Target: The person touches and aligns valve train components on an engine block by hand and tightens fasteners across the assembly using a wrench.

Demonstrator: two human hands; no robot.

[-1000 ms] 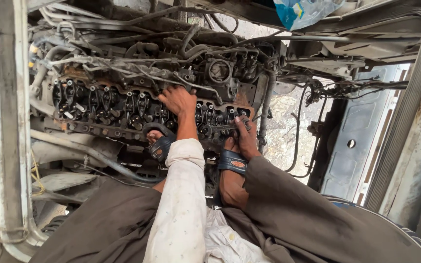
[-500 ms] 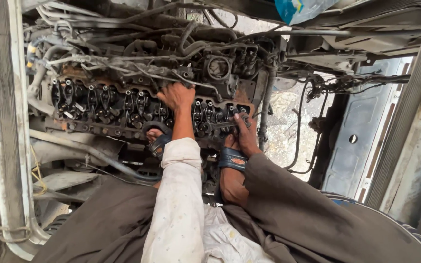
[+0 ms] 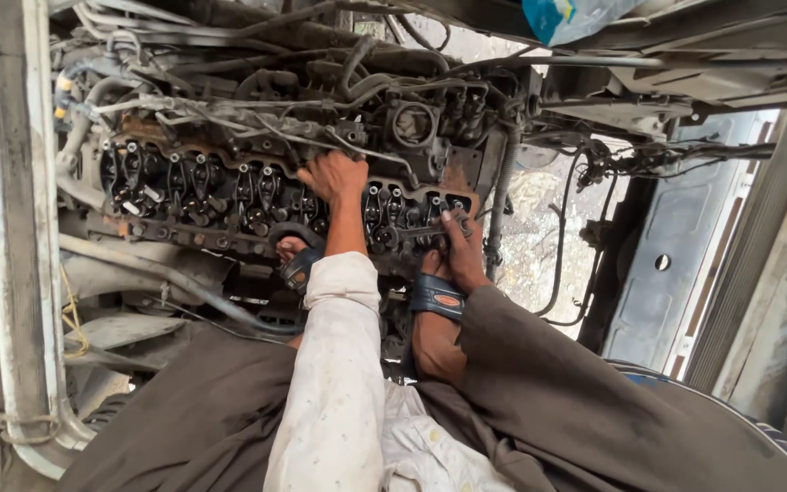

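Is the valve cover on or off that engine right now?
Off. The engine has its row of rocker arms and springs exposed along the top, and the left hand rests directly among them.

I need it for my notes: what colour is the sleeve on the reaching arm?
The sleeve is white with small dark spots; the head view shows it.

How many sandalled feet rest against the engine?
2: the left foot sits below the left hand, and the right foot sits below the right hand gripping a wrench.
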